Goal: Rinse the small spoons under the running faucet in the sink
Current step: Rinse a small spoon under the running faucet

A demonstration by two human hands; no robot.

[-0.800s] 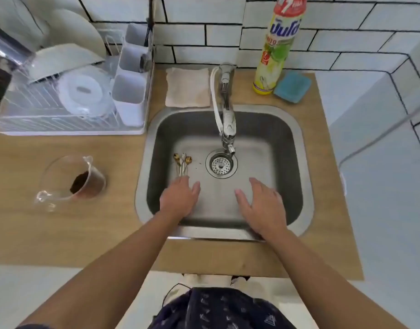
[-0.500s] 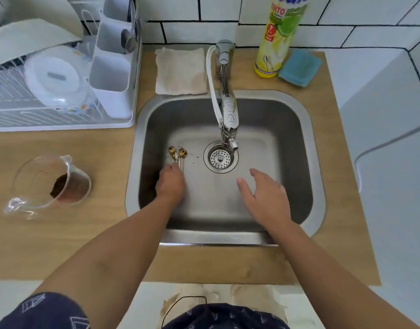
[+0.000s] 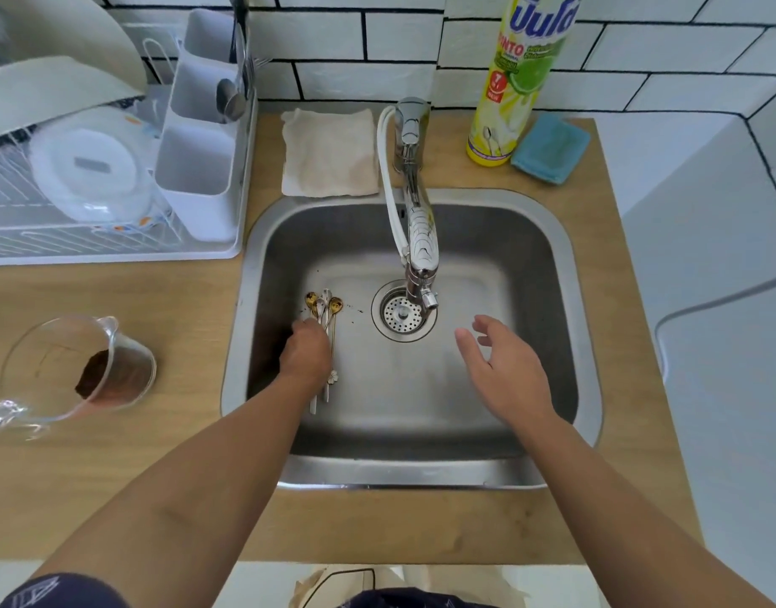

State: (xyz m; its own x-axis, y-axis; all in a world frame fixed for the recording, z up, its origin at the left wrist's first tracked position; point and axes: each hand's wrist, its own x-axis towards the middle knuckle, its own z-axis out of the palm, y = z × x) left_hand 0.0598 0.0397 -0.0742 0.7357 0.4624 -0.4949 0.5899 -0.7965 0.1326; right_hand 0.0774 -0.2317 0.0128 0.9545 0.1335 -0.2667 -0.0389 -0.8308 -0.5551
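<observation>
Several small spoons (image 3: 324, 305), gold and silver, lie bunched on the floor of the steel sink (image 3: 566, 274), left of the drain (image 3: 402, 312). My left hand (image 3: 306, 355) rests curled on top of their handles; the handle ends stick out below it. Whether the fingers grip the handles is hidden. Over the sink floor right of the drain, my right hand (image 3: 502, 368) hovers with spread fingers and holds nothing. The chrome faucet (image 3: 419, 230) reaches over the drain; no water stream is visible.
A glass measuring jug (image 3: 77, 373) with brown grounds lies on the wooden counter to the left. A white dish rack (image 3: 114, 168) with a cutlery holder stands at the back left. Behind the sink are a cloth (image 3: 329, 153), a dish soap bottle (image 3: 519, 76) and a blue sponge (image 3: 550, 149).
My left hand slid forward onto the spoon handles and curled over them. My right hand lifted a little with the fingers spreading. The head moved closer to the sink.
</observation>
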